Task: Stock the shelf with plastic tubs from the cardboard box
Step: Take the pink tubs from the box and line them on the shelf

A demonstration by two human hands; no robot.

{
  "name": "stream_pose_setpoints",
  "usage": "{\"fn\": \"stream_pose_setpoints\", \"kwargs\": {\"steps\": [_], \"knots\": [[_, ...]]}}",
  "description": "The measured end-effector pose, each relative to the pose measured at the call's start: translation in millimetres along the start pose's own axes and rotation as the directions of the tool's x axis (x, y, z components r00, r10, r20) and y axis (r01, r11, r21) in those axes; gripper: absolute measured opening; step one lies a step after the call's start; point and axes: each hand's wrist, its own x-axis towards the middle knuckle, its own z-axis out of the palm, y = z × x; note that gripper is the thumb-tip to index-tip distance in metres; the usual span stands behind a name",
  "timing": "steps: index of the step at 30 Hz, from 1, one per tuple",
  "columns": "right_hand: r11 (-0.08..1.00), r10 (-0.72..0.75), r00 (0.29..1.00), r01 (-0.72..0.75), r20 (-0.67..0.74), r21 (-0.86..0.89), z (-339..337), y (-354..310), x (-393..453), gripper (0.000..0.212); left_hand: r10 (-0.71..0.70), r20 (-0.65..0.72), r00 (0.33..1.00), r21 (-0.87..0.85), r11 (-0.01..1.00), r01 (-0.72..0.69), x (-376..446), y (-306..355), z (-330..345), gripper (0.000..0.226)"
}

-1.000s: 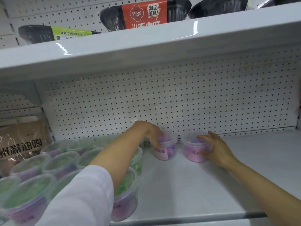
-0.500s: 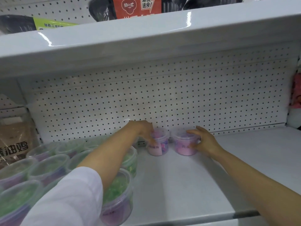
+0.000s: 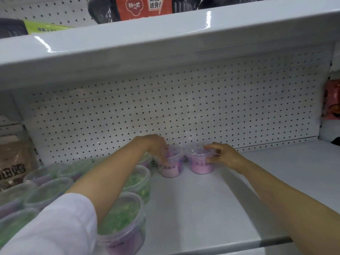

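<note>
At the back of the white shelf (image 3: pixel 211 208), against the pegboard wall (image 3: pixel 184 107), two pink tubs stand side by side: the left hand (image 3: pixel 156 146) curls its fingers round the left pink tub (image 3: pixel 172 166), and the right hand (image 3: pixel 223 155) grips the right pink tub (image 3: pixel 201 162). From seven to nine o'clock of them crowd green-topped tubs (image 3: pixel 125 214), partly under a white sleeve (image 3: pixel 55 227). Up at twelve o'clock, black packaged bowls (image 3: pixel 103 10) sit on the upper shelf (image 3: pixel 165 43).
</note>
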Motion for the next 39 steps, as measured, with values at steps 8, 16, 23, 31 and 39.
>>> {"fn": "stream_pose_setpoints", "kwargs": {"steps": [8, 16, 23, 31, 39], "knots": [[0.999, -0.006, 1.0, 0.006, 0.008, 0.041, 4, 5, 9, 0.056, 0.054, -0.002, 0.999, -0.077, 0.996, -0.054, -6, -8, 4, 0.06], [0.99, -0.009, 1.0, 0.008, -0.007, -0.141, 8, 3, 17, 0.059, 0.023, -0.033, 0.999, -0.124, 0.992, -0.027, -5, -11, 9, 0.061], [0.874, -0.088, 0.995, 0.097, 0.041, -0.476, 17, -14, 17, 0.041, 0.042, -0.033, 0.999, -0.089, 0.995, -0.044, -14, -6, 9, 0.061], [0.871, -0.127, 0.992, 0.118, 0.013, -0.477, 21, -20, 9, 0.047, 0.012, -0.029, 1.0, -0.107, 0.994, -0.015, -13, -5, 10, 0.061], [0.845, -0.145, 0.989, 0.142, 0.035, -0.516, 21, -20, 8, 0.042, -0.016, -0.037, 0.999, -0.142, 0.99, 0.011, -14, -8, 9, 0.071]]}}
